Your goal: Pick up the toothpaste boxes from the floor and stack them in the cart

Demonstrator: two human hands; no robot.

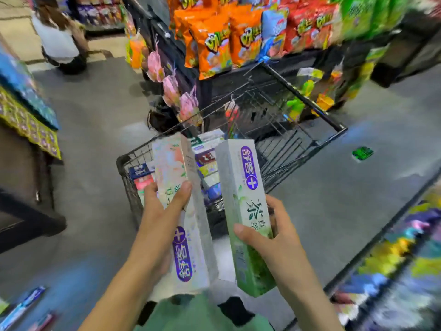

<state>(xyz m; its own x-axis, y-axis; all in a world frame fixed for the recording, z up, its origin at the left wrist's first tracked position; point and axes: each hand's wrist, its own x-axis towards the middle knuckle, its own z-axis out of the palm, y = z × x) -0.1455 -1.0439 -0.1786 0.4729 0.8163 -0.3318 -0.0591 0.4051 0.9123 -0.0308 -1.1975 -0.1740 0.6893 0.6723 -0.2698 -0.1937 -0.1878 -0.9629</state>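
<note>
My left hand (160, 211) grips a long pale toothpaste box with a peach print (176, 168), held upright over the near end of the black wire cart (310, 108). My right hand (269, 232) grips a white and green toothpaste box (243, 187), also upright, just to the right of the first. Both boxes hover above the cart's near corner, where several toothpaste boxes (207, 161) lie stacked. More toothpaste boxes (21, 306) lie on the grey floor at the bottom left.
Snack shelves with orange bags (214, 39) stand behind the cart. A low display (26, 108) is on the left, another shelf (393, 259) on the right. A small green packet (362, 152) lies on the floor. A person (57, 39) crouches far back left.
</note>
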